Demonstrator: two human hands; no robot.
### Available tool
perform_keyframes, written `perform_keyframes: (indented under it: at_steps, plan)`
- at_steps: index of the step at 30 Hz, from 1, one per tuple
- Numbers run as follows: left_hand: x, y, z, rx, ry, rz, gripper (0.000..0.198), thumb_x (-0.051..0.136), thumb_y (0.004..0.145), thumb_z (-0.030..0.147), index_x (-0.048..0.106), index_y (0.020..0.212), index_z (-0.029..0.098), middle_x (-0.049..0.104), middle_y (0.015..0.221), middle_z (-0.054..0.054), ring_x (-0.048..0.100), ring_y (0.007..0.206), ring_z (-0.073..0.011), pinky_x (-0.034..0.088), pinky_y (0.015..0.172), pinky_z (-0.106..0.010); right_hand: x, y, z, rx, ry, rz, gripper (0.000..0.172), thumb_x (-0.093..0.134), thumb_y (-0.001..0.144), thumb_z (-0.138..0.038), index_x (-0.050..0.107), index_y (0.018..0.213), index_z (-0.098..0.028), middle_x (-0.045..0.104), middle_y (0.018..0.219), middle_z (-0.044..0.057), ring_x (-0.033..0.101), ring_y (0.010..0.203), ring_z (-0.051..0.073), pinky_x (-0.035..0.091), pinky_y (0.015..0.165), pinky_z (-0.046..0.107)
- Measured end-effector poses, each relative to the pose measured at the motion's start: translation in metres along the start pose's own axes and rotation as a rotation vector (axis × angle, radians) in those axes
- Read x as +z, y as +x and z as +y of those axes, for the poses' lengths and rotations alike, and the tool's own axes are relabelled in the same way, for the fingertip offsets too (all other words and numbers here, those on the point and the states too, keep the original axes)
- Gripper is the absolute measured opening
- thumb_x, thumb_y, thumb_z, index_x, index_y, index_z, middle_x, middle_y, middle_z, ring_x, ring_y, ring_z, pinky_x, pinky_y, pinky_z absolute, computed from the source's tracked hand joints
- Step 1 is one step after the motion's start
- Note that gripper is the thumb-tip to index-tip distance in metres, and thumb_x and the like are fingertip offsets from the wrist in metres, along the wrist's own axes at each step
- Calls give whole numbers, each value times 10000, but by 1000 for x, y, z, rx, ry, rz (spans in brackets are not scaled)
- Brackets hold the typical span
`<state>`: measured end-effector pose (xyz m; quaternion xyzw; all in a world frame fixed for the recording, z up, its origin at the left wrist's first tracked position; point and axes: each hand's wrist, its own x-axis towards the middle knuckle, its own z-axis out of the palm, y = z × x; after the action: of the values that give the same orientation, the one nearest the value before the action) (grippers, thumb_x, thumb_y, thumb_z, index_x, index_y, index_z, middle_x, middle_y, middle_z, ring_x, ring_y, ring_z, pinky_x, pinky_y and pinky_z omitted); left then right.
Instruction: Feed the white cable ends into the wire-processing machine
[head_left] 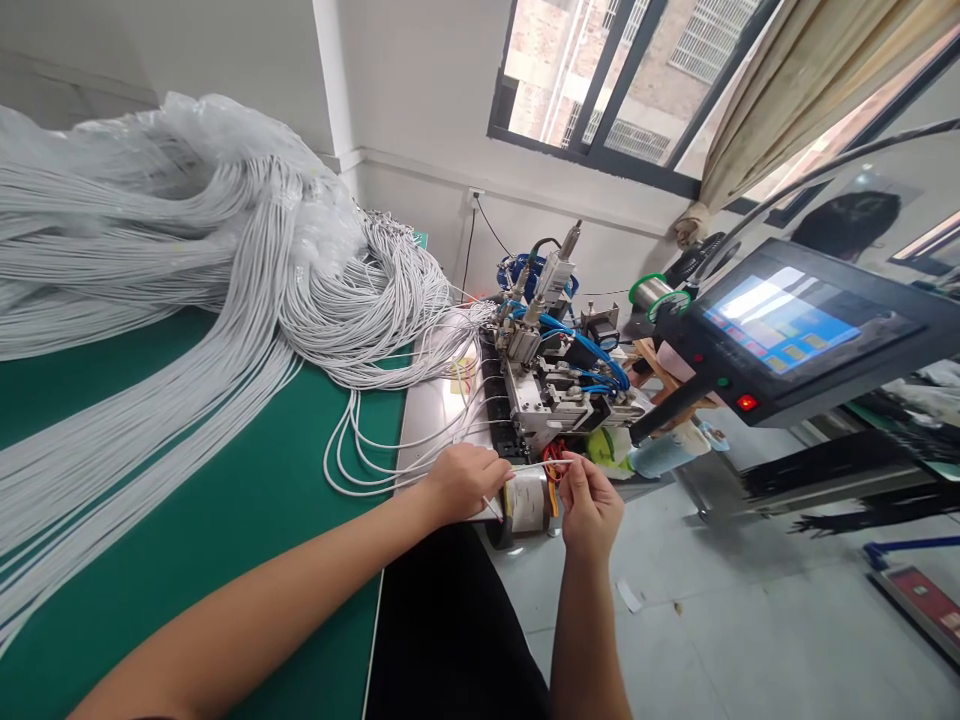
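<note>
My left hand [466,484] is closed on a white cable near the front corner of the metal plate [431,425]. The cable [536,466] stretches to the right, where the fingertips of my right hand [591,502] pinch its end. Just beyond both hands stands a machine [536,385] with metal clamps and blue air tubes. Below the stretched cable is a roll with a pale label [527,502]. Several white cables loop over the plate to the left of the machine.
Large bundles of white cables [255,240] cover the green table [202,570] at left. A touchscreen panel [787,320] on an arm stands at right, beside a solder wire spool [658,296]. A person's dark hair [851,222] shows behind the panel.
</note>
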<state>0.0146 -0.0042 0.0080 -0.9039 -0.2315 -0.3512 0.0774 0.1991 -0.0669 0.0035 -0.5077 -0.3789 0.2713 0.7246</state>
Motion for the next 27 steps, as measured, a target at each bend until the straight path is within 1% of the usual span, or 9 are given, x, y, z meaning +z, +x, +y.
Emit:
perform_keyframes:
  at_steps: [2,4,6,9,14,18,22,27]
  plan:
    - [-1,0,0,2,-11,4,228,405,962,271,614,1010,193,599,663,10,560,579,-125,345,512,-269,-2,0,-1,-3,-23,-27,247,655,838,-359,711,929,-137,567,584,-5,353,420,52,226,404,218]
    - [-2,0,0,14,-23,14,238,408,969,284,592,1099,208,607,677,18,561,576,-119,343,509,-267,-3,1,-1,-4,-37,-47,241,644,848,-358,707,930,-140,547,563,-13,350,417,56,225,405,220]
    - [-3,-1,0,22,-29,17,236,411,974,308,608,1067,219,596,658,24,553,567,-115,333,508,-267,-3,1,-1,-4,-48,-61,244,634,853,-364,703,931,-144,530,548,-20,350,418,63,230,405,222]
    - [-2,-2,0,5,-16,12,237,417,971,299,635,942,212,577,635,22,542,573,-121,325,524,-277,-3,2,-1,24,-62,-105,260,614,858,-386,695,947,-155,548,589,-11,347,428,69,236,401,222]
    - [3,-3,-2,-57,10,-1,222,428,952,228,624,856,184,607,714,-8,561,681,-146,350,623,-300,-6,5,-5,99,-92,-270,279,567,887,-406,681,979,-168,608,706,26,349,459,77,247,407,226]
    - [7,-3,-3,-90,43,-25,219,434,944,214,610,818,183,603,718,-10,545,689,-160,338,669,-320,-8,7,-8,127,-102,-364,287,541,908,-409,672,991,-168,632,764,48,332,479,83,261,432,237]
    - [8,-3,-4,-124,57,-69,220,444,935,212,591,774,183,592,713,-11,534,692,-168,322,679,-330,-8,8,-8,164,-67,-405,281,547,908,-405,674,1007,-174,629,766,47,320,483,82,246,439,236]
    - [8,-3,-5,-119,39,-128,176,455,918,188,608,832,194,596,732,-6,531,685,-162,309,668,-328,-10,10,-4,194,-25,-410,255,579,892,-391,700,987,-188,625,751,34,330,485,71,241,442,223]
